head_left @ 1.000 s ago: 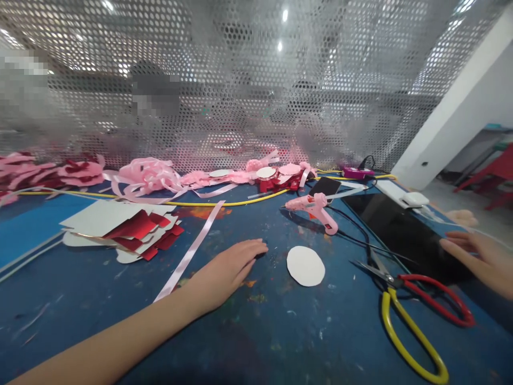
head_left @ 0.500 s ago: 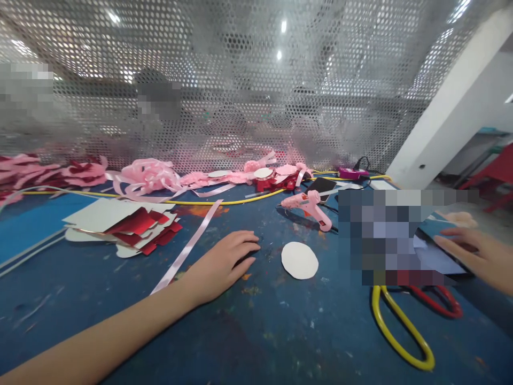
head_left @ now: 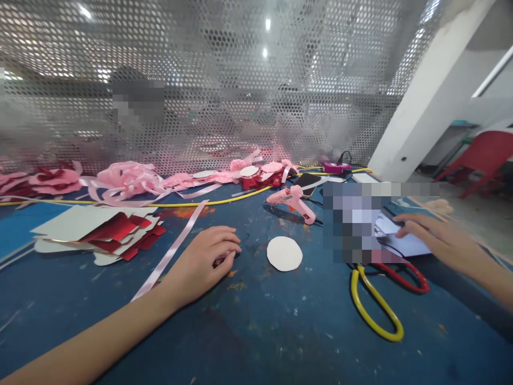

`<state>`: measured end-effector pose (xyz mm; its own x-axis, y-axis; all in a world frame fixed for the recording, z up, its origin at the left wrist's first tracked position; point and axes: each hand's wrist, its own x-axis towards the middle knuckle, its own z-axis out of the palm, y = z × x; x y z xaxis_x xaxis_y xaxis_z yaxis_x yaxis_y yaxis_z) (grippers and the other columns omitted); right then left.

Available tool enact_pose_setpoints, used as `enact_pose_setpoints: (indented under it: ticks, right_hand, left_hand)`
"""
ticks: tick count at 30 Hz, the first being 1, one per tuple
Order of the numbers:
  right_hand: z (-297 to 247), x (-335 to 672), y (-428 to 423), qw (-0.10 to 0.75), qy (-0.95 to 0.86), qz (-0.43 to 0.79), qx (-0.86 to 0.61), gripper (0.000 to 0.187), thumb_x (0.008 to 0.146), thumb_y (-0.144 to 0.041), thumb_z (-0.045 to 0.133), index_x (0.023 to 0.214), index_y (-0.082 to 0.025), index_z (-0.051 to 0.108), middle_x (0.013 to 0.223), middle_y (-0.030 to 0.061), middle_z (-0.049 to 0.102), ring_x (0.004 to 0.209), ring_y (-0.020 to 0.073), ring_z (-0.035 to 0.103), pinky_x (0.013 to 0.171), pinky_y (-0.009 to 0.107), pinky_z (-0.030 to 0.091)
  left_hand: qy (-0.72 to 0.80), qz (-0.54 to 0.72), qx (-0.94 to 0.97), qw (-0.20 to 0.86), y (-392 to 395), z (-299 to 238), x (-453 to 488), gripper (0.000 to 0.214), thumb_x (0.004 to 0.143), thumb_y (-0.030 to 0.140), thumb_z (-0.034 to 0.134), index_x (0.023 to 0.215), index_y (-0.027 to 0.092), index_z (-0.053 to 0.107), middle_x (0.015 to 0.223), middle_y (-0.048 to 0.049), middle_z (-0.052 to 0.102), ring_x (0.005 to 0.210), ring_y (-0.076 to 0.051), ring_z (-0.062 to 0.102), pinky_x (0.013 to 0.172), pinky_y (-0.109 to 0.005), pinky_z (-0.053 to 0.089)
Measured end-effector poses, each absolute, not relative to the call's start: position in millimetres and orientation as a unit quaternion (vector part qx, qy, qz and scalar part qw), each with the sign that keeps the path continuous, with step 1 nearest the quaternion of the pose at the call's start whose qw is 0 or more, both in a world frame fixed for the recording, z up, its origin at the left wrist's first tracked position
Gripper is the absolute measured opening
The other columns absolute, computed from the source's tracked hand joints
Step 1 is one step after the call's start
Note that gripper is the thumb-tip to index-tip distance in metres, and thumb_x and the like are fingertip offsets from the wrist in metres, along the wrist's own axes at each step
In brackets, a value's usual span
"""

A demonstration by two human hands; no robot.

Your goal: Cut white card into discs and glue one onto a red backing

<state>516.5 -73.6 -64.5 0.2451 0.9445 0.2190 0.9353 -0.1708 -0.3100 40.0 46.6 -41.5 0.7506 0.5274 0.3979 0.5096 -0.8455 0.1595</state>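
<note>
My left hand (head_left: 210, 259) rests on the blue table with loosely curved fingers and nothing visible in them. Just right of it lies a white paper disc (head_left: 284, 253). A pale pink ribbon strip (head_left: 176, 246) runs beside my left wrist. Far to the right, my right hand (head_left: 435, 235) hovers over or touches a pale sheet-like thing (head_left: 414, 245), its thumb and forefinger apart. Blurring hides part of that spot. In front of it are scissors with one yellow handle (head_left: 377, 305) and one red handle. A pink glue gun (head_left: 292, 202) lies behind the disc.
White and red folded card pieces (head_left: 100, 230) are stacked at left. Pink ribbon (head_left: 128, 182) and petal-like pieces line the mesh screen (head_left: 224, 107). A yellow cable (head_left: 216, 203) crosses the table. A dark phone-like slab (head_left: 308, 184) and a purple box (head_left: 337, 168) sit behind the glue gun.
The view has turned slightly right, so things appear further left. My right hand has moved inward over the pale sheet-like thing. My left hand stays resting on the table.
</note>
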Motion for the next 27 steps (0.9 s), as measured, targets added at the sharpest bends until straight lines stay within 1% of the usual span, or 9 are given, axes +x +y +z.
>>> enact_pose_setpoints:
  ticks: [2,4,6,8,12,17,21,24,27]
  right_hand:
    - [-68.9,510.1,-71.3,0.211,-0.63,0.021,-0.747,0.041,0.088,-0.053,0.03,0.109,-0.03,0.056,0.12,0.0037,0.061,0.111,0.0267,0.054,0.089,0.037,0.044]
    - [-74.5,504.7,-68.2,0.213,-0.652,0.009,-0.728,0.046,0.089,-0.05,0.03,0.127,-0.028,0.043,0.128,0.0063,0.055,0.114,0.0276,0.051,0.094,0.04,0.041]
    - [-78.7,500.6,-65.3,0.211,-0.66,-0.012,-0.721,0.051,0.09,-0.05,0.03,0.135,-0.026,0.033,0.134,0.009,0.049,0.11,0.0292,0.051,0.094,0.043,0.04]
    - [-79.9,497.9,-63.4,0.23,-0.649,-0.022,-0.725,0.052,0.09,-0.049,0.03,0.137,-0.025,0.03,0.133,0.0103,0.049,0.104,0.0292,0.052,0.091,0.045,0.041]
    - [-77.6,497.6,-62.3,0.303,-0.63,-0.023,-0.715,0.049,0.091,-0.045,0.032,0.135,-0.024,0.032,0.123,0.0095,0.057,0.105,0.0284,0.051,0.092,0.046,0.039]
    - [-79.7,506.5,-61.8,0.338,-0.629,-0.029,-0.7,0.041,0.091,-0.044,0.033,0.127,-0.026,0.041,0.117,0.0055,0.061,0.11,0.0279,0.05,0.095,0.047,0.035]
    - [-77.3,509.3,-56.2,0.364,-0.627,-0.026,-0.688,0.038,0.091,-0.044,0.033,0.12,-0.024,0.047,0.112,0.0055,0.063,0.111,0.0265,0.05,0.097,0.046,0.034]
    - [-69.2,502.6,-44.1,0.36,-0.648,-0.019,-0.671,0.035,0.092,-0.043,0.03,0.109,-0.024,0.053,0.106,0.0048,0.065,0.109,0.0252,0.052,0.095,0.043,0.036]
    - [-59.4,489.7,-27.2,0.314,-0.681,-0.011,-0.661,0.035,0.092,-0.043,0.029,0.103,-0.023,0.056,0.101,0.0043,0.067,0.101,0.0243,0.055,0.09,0.041,0.04]
  left_hand:
    - [0.281,0.224,0.933,0.027,48.6,-43.4,39.2,0.022,0.086,0.024,0.044,0.088,0.021,0.066,0.101,-0.0038,0.066,0.109,-0.02,0.054,0.094,-0.038,0.044]
    - [0.28,0.23,0.931,0.033,51.2,-46.2,37.6,0.022,0.086,0.026,0.045,0.089,0.023,0.067,0.102,-0.0033,0.066,0.109,-0.021,0.054,0.094,-0.038,0.045]
    - [0.274,0.231,0.933,0.032,54.0,-49.0,35.9,0.022,0.087,0.027,0.045,0.091,0.024,0.067,0.103,-0.0032,0.066,0.11,-0.02,0.053,0.094,-0.037,0.044]
    - [0.264,0.228,0.937,0.026,56.1,-50.8,34.9,0.022,0.087,0.027,0.046,0.092,0.024,0.067,0.104,-0.0031,0.065,0.11,-0.02,0.053,0.094,-0.037,0.044]
    - [0.245,0.227,0.942,0.01,57.7,-51.2,34.1,0.022,0.087,0.026,0.046,0.09,0.023,0.068,0.104,-0.0033,0.065,0.11,-0.02,0.053,0.094,-0.037,0.043]
    - [0.239,0.221,0.946,0.006,58.9,-50.7,33.1,0.02,0.087,0.028,0.049,0.088,0.024,0.069,0.104,-0.0029,0.065,0.11,-0.021,0.052,0.094,-0.038,0.043]
    - [0.23,0.216,0.949,0.013,59.9,-49.3,33.1,0.017,0.085,0.03,0.052,0.083,0.026,0.069,0.103,-0.0016,0.065,0.111,-0.022,0.052,0.092,-0.039,0.044]
    - [0.223,0.227,0.948,0.006,58.5,-46.8,33.4,0.017,0.084,0.031,0.054,0.077,0.026,0.069,0.101,-0.0014,0.065,0.109,-0.022,0.052,0.091,-0.039,0.044]
    - [0.227,0.253,0.94,-0.003,55.8,-44.2,33.3,0.017,0.082,0.032,0.058,0.07,0.025,0.067,0.097,-0.0012,0.066,0.106,-0.021,0.054,0.089,-0.038,0.044]
